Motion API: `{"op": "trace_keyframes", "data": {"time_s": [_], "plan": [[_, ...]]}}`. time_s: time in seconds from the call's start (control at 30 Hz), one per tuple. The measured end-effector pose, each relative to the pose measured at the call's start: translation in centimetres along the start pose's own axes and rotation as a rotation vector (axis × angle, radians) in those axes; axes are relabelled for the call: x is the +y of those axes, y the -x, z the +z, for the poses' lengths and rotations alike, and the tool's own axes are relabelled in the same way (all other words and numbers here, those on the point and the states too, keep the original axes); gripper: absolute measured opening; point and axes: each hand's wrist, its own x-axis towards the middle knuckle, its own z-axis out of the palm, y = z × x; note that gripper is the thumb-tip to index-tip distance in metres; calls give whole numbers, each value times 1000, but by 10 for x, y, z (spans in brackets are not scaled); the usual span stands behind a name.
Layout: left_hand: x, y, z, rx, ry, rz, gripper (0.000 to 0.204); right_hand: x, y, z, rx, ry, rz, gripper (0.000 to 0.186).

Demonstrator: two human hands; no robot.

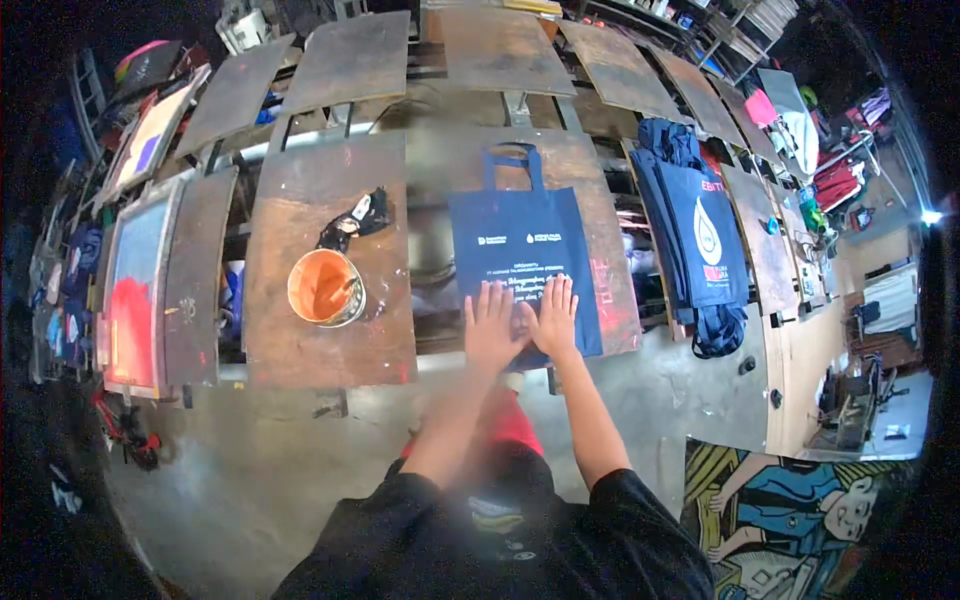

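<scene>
While the left hand (pixel 493 338) and right hand (pixel 555 328) lie flat and outstretched on one blue bag (pixel 517 222), one bucket (pixel 350 315) stands to its left.

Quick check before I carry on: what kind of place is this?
Probably a screen-printing workshop: there's a framed screen smeared with red at the left, an orange-stained bucket, and a printed blue bag lying on a board.
</scene>
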Motion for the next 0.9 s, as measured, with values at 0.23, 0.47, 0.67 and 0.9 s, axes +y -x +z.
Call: {"op": "trace_keyframes", "data": {"time_s": [0.23,0.47,0.67,0.9], "plan": [[-1,2,0,-80,-112,5,78,-25,-5,-25,-301,-159,-404,72],[4,-1,-8,-95,-7,-33,102,39,-94,-17,-109,53,-316,67],[13,-8,-11,-163,-81,-84,98,6,-117,-24,-118,-165,-490,67],[18,-19,-8,-206,-72,-147,101,-31,-86,-16,-335,-188,-789,84]]}}
